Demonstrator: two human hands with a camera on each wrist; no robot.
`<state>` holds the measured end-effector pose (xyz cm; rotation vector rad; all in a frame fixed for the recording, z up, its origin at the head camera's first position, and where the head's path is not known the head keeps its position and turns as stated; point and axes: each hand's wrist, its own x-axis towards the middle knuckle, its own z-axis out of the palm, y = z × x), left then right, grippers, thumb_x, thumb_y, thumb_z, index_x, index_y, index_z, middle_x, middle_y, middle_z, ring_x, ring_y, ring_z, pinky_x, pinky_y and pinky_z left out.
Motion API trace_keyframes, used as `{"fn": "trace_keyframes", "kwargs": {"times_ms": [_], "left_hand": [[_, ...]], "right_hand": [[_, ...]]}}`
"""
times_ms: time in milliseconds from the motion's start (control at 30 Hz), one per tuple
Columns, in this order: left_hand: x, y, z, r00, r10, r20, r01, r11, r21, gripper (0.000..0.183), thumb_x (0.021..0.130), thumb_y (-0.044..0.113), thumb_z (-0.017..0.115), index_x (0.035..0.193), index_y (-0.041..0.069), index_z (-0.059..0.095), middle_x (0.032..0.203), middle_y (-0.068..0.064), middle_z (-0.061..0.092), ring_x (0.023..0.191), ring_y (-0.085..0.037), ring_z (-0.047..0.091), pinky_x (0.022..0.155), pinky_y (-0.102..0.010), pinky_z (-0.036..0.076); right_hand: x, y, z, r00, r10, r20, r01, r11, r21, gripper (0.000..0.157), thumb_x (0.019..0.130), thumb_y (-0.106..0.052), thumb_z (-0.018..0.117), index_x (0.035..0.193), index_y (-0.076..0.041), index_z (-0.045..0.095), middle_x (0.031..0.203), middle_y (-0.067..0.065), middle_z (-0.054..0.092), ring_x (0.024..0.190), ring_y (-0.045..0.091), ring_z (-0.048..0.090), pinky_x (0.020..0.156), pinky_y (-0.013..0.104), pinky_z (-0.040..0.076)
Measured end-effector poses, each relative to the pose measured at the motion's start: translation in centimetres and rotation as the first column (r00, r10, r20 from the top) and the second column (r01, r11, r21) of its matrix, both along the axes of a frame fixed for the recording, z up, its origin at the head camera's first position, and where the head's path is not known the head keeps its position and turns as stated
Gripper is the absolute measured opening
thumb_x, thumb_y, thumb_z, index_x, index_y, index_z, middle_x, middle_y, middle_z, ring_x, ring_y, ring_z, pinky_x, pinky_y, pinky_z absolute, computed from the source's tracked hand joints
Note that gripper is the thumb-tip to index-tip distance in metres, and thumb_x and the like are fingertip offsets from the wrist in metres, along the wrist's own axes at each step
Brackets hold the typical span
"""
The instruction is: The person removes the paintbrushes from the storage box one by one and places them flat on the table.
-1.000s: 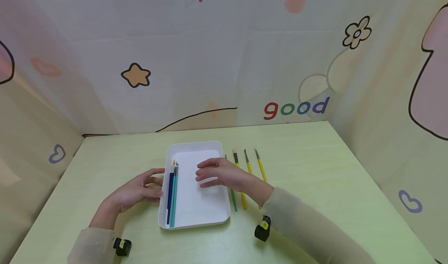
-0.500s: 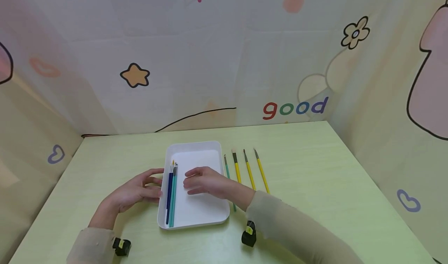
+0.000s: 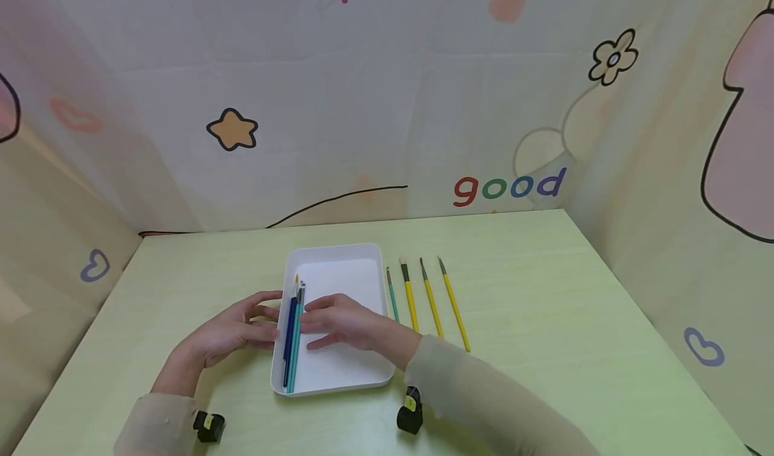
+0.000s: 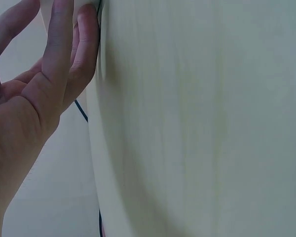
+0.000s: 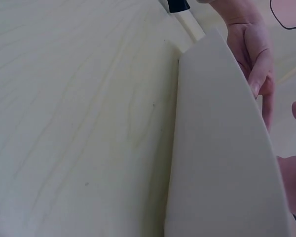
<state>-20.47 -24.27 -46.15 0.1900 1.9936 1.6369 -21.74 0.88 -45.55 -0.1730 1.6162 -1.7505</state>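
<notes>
Several slim navy and teal brushes (image 3: 295, 342)

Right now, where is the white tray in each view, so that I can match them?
Head: the white tray lies slightly left of centre, in the lower half.
Left wrist: only a small part shows, at the top edge, left of centre.
Right wrist: its outer wall stands right of centre, reaching the bottom edge.
Landmark all views share: the left hand.
</notes>
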Motion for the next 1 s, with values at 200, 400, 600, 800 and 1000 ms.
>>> {"fn": "trace_keyframes", "kwargs": {"times_ms": [200, 400, 600, 800, 1000], "left_hand": [[-0.1, 0.0, -0.2, 1.0, -0.005, 0.0, 0.005, 1.0, 0.002, 0.081, 0.095, 0.009, 0.073, 0.16, 0.006, 0.024, 0.143, -0.03, 0.042, 0.112, -0.034, 0.064, 0.095, -0.043, 0.057], [-0.1, 0.0, -0.1, 1.0, -0.016, 0.005, 0.015, 0.999, 0.039, 0.082, 0.095, 0.007, 0.072, 0.16, 0.004, 0.022, 0.143, -0.031, 0.041, 0.111, -0.034, 0.063, 0.095, -0.044, 0.057], [-0.1, 0.0, -0.1, 1.0, -0.017, 0.005, 0.017, 0.999, 0.028, 0.082, 0.095, 0.007, 0.073, 0.16, 0.004, 0.022, 0.143, -0.031, 0.04, 0.112, -0.033, 0.064, 0.095, -0.044, 0.057], [0.0, 0.0, -0.1, 1.0, -0.009, 0.006, 0.009, 1.0, 0.011, 0.082, 0.094, 0.008, 0.074, 0.16, 0.006, 0.024, 0.143, -0.03, 0.04, 0.112, -0.034, 0.063, 0.095, -0.043, 0.057], [0.0, 0.0, 0.0, 1.0, -0.016, -0.007, 0.016, 1.0, 0.026, 0.082, 0.095, 0.007, 0.072, 0.16, 0.004, 0.022, 0.143, -0.032, 0.04, 0.112, -0.034, 0.063, 0.095, -0.044, 0.056]], "right_hand": [[0.0, -0.4, -0.3, 0.999, -0.034, 0.016, 0.034, 0.999, 0.008, 0.047, 0.1, -0.012, 0.065, 0.14, 0.008, 0.05, 0.12, 0.015, 0.066, 0.114, 0.032, 0.067, 0.092, 0.044, 0.058], [-0.3, -0.4, -0.2, 0.999, -0.028, 0.025, 0.027, 1.0, 0.011, 0.048, 0.1, -0.014, 0.065, 0.14, 0.008, 0.049, 0.118, 0.015, 0.069, 0.114, 0.031, 0.067, 0.092, 0.042, 0.058], [-0.4, -0.5, -0.5, 1.0, 0.001, 0.022, -0.001, 1.0, -0.004, 0.039, 0.102, -0.014, 0.063, 0.134, 0.007, 0.055, 0.116, 0.015, 0.07, 0.113, 0.03, 0.068, 0.092, 0.041, 0.058], [0.1, -1.4, -1.2, 0.998, 0.033, -0.044, -0.03, 0.998, 0.057, 0.039, 0.101, -0.012, 0.065, 0.133, 0.008, 0.057, 0.112, 0.01, 0.067, 0.102, 0.024, 0.068, 0.087, 0.04, 0.06], [0.7, -2.6, -1.5, 0.992, -0.022, -0.124, 0.038, 0.99, 0.132, 0.033, 0.1, -0.006, 0.066, 0.129, 0.009, 0.059, 0.103, 0.01, 0.069, 0.093, 0.022, 0.069, 0.077, 0.038, 0.062]]}}
